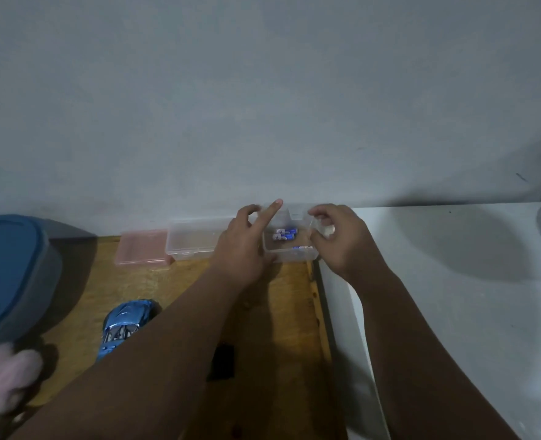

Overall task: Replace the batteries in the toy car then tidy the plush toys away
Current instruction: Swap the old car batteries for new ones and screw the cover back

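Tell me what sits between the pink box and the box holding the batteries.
In the head view, one clear empty-looking box sits between the pink box and the battery box, partly hidden by the left hand.

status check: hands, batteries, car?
Left hand and right hand both at the clear box, right fingers on its lid. Batteries inside, none picked. Toy car untouched on the table. Nothing blocking.

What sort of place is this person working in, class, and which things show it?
Probably a room at home: a scuffed wooden tabletop against a plain grey wall, a shiny blue toy car, and small clear plastic boxes, one holding blue batteries.
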